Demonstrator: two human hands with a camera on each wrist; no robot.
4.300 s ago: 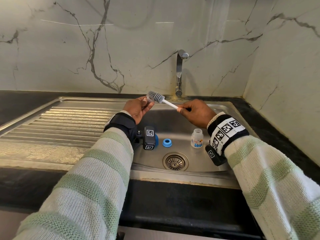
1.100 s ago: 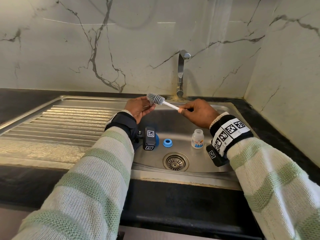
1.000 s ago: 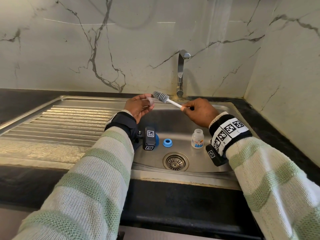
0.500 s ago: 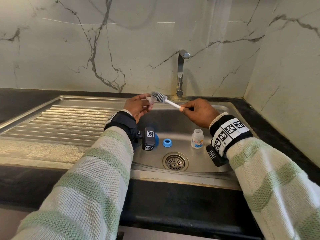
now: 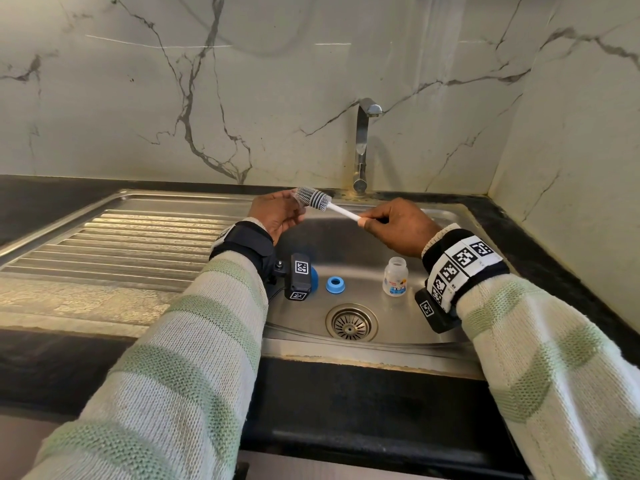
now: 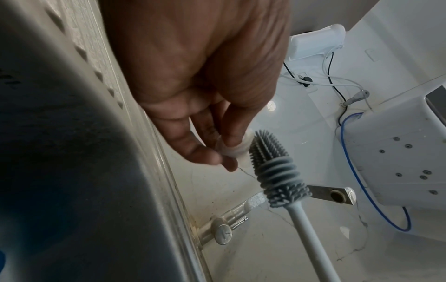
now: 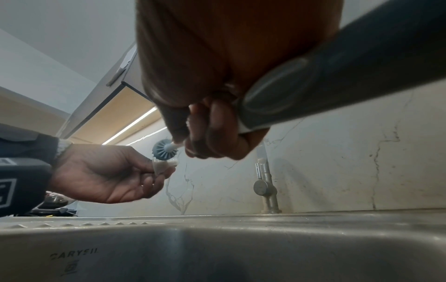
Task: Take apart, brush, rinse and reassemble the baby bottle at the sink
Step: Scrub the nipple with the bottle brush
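Brushed the teat (image 6: 235,147) above the far left of the sink basin (image 5: 349,251), well clear of the tap (image 5: 362,147). Pinched that small translucent teat between thumb and fingertips of the left hand (image 5: 275,213), palm turned up. Gripped the white handle of the brush (image 5: 313,199) in the right hand (image 5: 394,225), fingers curled round the near end, with the grey silicone head lying against the teat's side. Looked like outside scrubbing, not yet the inside; whether the bristles had entered the opening could not be told. Best done with short strokes and a slow turn of the teat between the fingertips, so that every face met the bristles; light pressure seemed wise, soft silicone being apt to fold or slip from a pinch. Kept over the basin, sensibly, so a dropped teat would land in the sink and not on the counter. Left standing upright on the basin floor, right of the drain (image 5: 351,322), the open bottle (image 5: 396,277); left of it, the blue ring (image 5: 335,285); farther left, a blue part (image 5: 313,278) half hidden behind the left wrist camera, its identity unclear. No water seen running from the tap, so rinsing and reassembly judged undone.
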